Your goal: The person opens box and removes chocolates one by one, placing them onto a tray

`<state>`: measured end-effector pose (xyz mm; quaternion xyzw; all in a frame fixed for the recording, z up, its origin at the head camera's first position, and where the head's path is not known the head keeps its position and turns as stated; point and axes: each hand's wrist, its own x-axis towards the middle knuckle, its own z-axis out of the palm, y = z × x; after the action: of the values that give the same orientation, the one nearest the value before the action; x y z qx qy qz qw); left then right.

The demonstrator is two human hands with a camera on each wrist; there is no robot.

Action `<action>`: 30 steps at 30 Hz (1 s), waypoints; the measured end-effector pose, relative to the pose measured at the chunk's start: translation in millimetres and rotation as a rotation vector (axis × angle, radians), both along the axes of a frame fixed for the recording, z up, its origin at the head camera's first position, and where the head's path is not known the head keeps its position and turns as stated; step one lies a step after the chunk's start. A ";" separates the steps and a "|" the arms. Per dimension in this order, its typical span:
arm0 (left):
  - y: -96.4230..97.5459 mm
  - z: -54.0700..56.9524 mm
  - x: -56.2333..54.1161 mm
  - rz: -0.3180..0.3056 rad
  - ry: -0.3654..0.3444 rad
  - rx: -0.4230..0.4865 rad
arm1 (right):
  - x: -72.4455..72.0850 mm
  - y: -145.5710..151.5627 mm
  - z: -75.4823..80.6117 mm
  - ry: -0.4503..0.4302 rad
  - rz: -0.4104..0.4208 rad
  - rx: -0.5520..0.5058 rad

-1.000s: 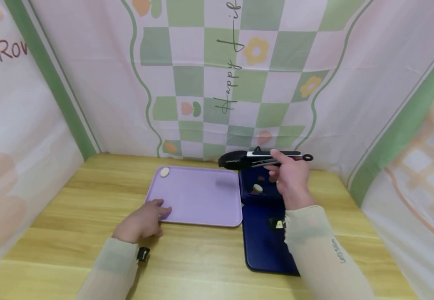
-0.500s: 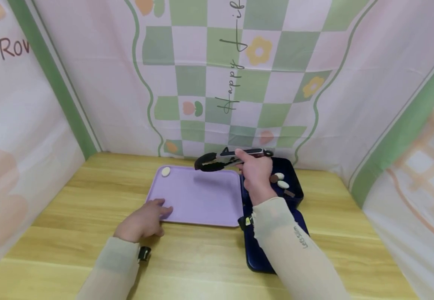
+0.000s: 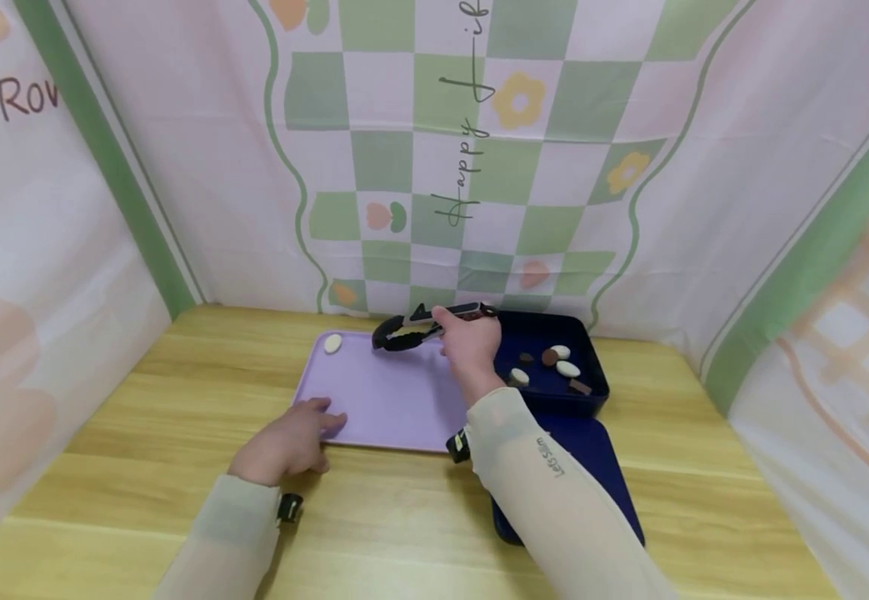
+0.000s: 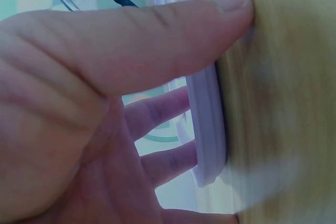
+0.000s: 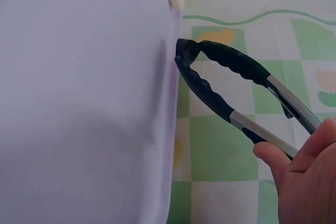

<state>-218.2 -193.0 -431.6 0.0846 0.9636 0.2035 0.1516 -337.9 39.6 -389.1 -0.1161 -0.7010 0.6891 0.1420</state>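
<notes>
My right hand [image 3: 471, 346] grips a pair of black and silver tongs [image 5: 210, 97], held above the far part of a lilac tray [image 3: 392, 408]. The tongs' black heads meet at the tips and bow apart behind them; whether the dark spot at the tips is a held piece, I cannot tell. A pale oval piece [image 3: 332, 343] lies in the tray's far left corner. My left hand [image 3: 282, 442] is at the near left corner, its spread fingers over the tray's rim and the thumb [image 4: 226, 3] outside it, by the table.
Right of the tray stands a dark blue box [image 3: 591, 400] with several pale oval pieces [image 3: 567, 369] and brown pieces [image 3: 579, 387] inside. A flat dark blue lid-like part [image 3: 606, 471] lies in front, partly under the right sleeve. A patterned cloth [image 3: 374, 167] hangs behind the table.
My right hand has carried the tongs leftward from over the blue box to above the tray, uncovering the box's contents. The left hand has stayed at the tray's corner.
</notes>
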 end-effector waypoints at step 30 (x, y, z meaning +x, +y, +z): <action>-0.4 0.8 1.2 -0.011 0.012 0.000 | -0.2 -11.7 -9.0 0.031 0.020 0.072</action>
<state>-217.0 -193.4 -430.8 0.0912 0.9639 0.2022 0.1472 -338.1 28.0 -398.1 -0.0932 -0.7242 0.6666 0.1499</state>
